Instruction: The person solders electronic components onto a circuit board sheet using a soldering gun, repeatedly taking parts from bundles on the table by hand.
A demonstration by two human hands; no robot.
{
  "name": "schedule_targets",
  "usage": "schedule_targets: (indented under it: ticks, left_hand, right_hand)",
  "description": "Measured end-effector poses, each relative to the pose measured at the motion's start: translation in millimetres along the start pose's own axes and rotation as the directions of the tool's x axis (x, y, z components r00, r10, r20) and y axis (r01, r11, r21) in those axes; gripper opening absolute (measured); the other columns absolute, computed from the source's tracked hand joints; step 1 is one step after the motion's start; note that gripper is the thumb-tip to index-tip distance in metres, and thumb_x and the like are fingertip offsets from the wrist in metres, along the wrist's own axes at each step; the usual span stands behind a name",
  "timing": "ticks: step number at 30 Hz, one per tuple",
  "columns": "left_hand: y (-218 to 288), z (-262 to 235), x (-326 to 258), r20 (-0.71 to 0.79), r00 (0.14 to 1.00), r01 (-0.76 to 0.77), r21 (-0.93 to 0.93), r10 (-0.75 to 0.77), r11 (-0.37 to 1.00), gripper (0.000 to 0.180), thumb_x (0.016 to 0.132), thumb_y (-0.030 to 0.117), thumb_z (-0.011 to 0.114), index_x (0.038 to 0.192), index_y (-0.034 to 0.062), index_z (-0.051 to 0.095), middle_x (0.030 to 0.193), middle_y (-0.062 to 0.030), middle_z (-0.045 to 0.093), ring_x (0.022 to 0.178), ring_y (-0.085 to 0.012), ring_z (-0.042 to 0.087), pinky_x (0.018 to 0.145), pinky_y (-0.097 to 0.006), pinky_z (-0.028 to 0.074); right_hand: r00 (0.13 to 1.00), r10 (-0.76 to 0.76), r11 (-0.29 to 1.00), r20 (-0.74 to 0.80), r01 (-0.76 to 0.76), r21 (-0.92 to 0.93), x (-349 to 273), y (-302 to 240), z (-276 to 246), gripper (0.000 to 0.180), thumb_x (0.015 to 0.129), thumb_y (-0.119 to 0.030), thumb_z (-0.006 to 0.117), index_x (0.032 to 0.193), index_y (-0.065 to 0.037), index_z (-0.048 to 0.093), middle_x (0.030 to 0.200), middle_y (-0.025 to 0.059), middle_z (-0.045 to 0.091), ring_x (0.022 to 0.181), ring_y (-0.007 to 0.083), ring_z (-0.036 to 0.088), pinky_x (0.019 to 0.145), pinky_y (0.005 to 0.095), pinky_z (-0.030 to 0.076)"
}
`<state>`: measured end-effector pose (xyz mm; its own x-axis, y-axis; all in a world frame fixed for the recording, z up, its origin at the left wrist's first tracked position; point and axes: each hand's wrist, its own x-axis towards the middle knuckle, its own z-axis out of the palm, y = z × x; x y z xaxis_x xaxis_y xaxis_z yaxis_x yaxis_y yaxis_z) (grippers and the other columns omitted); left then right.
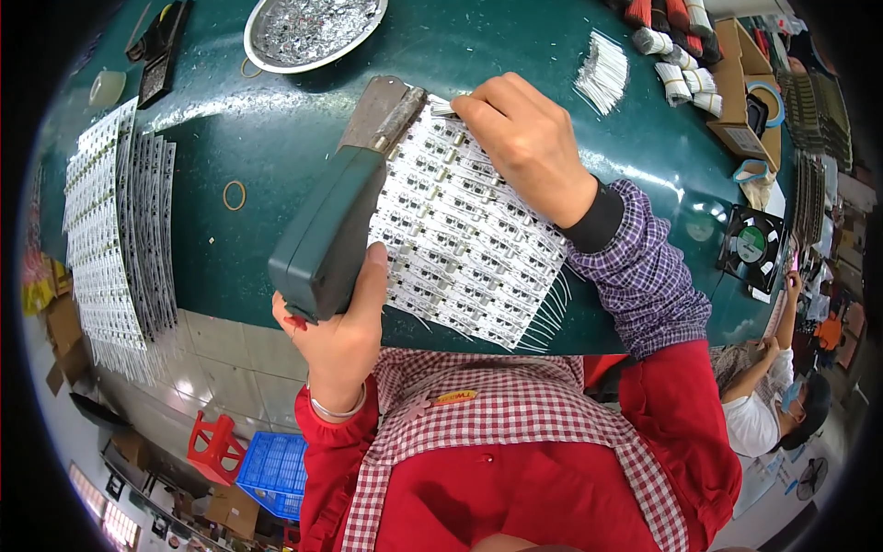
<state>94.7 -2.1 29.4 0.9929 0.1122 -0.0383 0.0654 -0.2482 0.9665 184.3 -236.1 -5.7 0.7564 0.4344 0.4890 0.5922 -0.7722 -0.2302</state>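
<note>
1. Green table: the largest item; its flat top carries the work in easy reach of both hands.
2. Stack of white sheets: at the table's left side, wire ends hanging past the near edge. The overhang presumably keeps the wires from being bent underneath.
3. White sheet of small boards: lies aslant before the person, near corner close to the table edge, loose wires fanned out at that corner. The slant likely suits the right arm's reach.
4. Dark green tool: box-shaped, with a metal plate at its far end, along the sheet's left side. Whether it touches the sheet cannot be told.
5. Metal bowl: at the far side with shiny scraps, apparently set there to leave working room.
6. Left hand: curved about the tool's near end, thumb extended toward the sheet's left edge. Whether it grips tool or sheet cannot be told.
7. Right hand: over the sheet's far edge, fingers folded, seemingly pinching the pale strip, probably for fine control.
8. White wire pile: beyond the right hand, conveniently reachable.
9. Rubber band: loose, left of the tool.
10. Pale strip: at the right fingertips.
</note>
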Motion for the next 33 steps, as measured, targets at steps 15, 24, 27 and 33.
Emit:
schedule_targets:
  ticks: [15,24,27,33]
  left_hand:
    - [1.6,-2.7,-6.2,-0.079,0.995,0.057,-0.121,-0.067,0.991,0.029,0.083,-0.008,0.070,0.111,-0.0069,0.067,0.087,-0.0100,0.069,0.057,-0.0088,0.055,0.049,-0.022,0.040]
    - [-4.2,-4.5,-10.4,-0.071,0.997,0.034,-0.108,-0.042,0.994,0.027,0.083,-0.008,0.070,0.110,-0.0063,0.068,0.081,-0.0078,0.067,0.055,-0.0078,0.053,0.049,-0.022,0.039]
    - [-5.1,-4.2,-9.9,-0.064,0.998,-0.006,-0.007,0.006,1.000,0.026,0.083,-0.008,0.070,0.109,-0.0062,0.068,0.078,-0.0063,0.066,0.055,-0.0073,0.052,0.048,-0.022,0.038]
    - [-4.3,-3.2,-9.1,-0.041,0.999,0.011,-0.033,-0.012,0.999,0.024,0.083,-0.008,0.070,0.107,-0.0057,0.068,0.076,-0.0052,0.064,0.054,-0.0067,0.051,0.048,-0.022,0.037]
  right_hand:
    - [0.985,-0.094,0.990,-0.142,0.077,-0.121,2.4,-7.1,0.3,0.020,0.071,-0.006,0.065,0.091,-0.005,0.065,0.083,0.0039,0.056,0.081,0.0207,0.058,0.065,0.0314,0.047]
    - [0.998,-0.038,0.996,-0.039,0.035,-0.078,-1.1,-20.5,1.6,0.025,0.068,0.001,0.071,0.093,-0.002,0.069,0.080,0.0049,0.060,0.071,0.0216,0.059,0.059,0.0336,0.048]
    - [0.998,-0.049,0.991,-0.046,0.043,-0.129,-0.9,-20.8,3.9,0.016,0.071,-0.008,0.063,0.087,-0.005,0.063,0.079,0.0037,0.053,0.077,0.0198,0.056,0.063,0.0310,0.047]
    - [0.998,-0.049,0.992,-0.037,0.044,-0.119,0.1,-20.8,2.8,0.015,0.070,-0.008,0.063,0.085,-0.005,0.063,0.080,0.0040,0.053,0.077,0.0198,0.057,0.063,0.0312,0.048]
